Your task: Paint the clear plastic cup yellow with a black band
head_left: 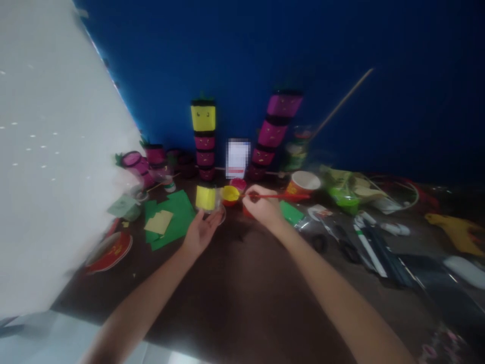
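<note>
My left hand [200,230] cradles a clear cup wrapped in yellow paper [206,198], fingers curled under its base just above the dark table [235,283]. My right hand [261,205] is pinched shut on a thin red-handled brush [282,195] that lies level, its handle pointing right. The brush tip is close to a small yellow paint pot [230,193] right of the cup. A red pot [238,184] sits just behind them.
Stacks of pink and yellow decorated cups [203,139] [275,132] stand against the blue wall. Green paper sheets [170,217] lie left, a paper cup [304,182] right. Markers, scissors and plastic bags [364,237] crowd the right side. A white board [49,151] rises on the left.
</note>
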A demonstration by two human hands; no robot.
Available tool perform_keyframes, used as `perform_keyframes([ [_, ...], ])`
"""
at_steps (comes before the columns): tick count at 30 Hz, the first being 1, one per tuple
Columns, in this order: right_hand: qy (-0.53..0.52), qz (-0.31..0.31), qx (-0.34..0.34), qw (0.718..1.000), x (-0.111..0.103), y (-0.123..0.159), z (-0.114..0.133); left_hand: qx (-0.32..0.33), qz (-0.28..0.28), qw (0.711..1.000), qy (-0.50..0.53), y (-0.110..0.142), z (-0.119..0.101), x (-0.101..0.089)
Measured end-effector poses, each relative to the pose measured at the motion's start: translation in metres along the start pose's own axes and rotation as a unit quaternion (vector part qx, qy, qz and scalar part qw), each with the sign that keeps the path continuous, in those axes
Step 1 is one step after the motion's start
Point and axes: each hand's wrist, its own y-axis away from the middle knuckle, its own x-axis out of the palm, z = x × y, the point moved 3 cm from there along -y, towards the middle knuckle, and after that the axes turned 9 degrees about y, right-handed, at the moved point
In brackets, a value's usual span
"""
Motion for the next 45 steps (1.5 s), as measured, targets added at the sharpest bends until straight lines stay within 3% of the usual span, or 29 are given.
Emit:
perform_keyframes([
  [4,-0.068,-0.079,0.004,0.995,-0.018,0.018,0.005,-0.004,0.007,1.000,-0.011,0.001,0.001,0.000],
  [7,-0.177,-0.116,0.017,0.977,-0.028,0.035,0.013,-0.006,0.025,0.999,-0.024,0.004,0.002,0.001],
  [11,-0.219,-0.148,-0.046,0.963,-0.037,0.053,0.030,-0.017,0.035,0.999,-0.035,0.005,0.004,0.001],
  [19,-0.152,-0.140,-0.120,0.971,-0.035,0.064,0.044,-0.022,0.039,0.998,-0.037,0.008,0.005,0.003],
  [27,-0.157,-0.157,-0.132,0.966,-0.032,0.063,0.043,-0.033,0.046,0.998,-0.038,0.007,0.005,0.001],
  [31,-0.149,-0.149,-0.130,0.969,-0.032,0.063,0.043,-0.027,0.064,0.997,-0.033,0.007,0.006,0.000],
  [37,-0.173,-0.112,-0.124,0.971,-0.032,0.066,0.042,-0.035,0.040,0.998,-0.033,0.008,0.006,-0.001],
  [45,-0.185,-0.129,-0.124,0.966,-0.032,0.065,0.042,-0.031,0.065,0.997,-0.022,0.006,0.007,-0.003],
])
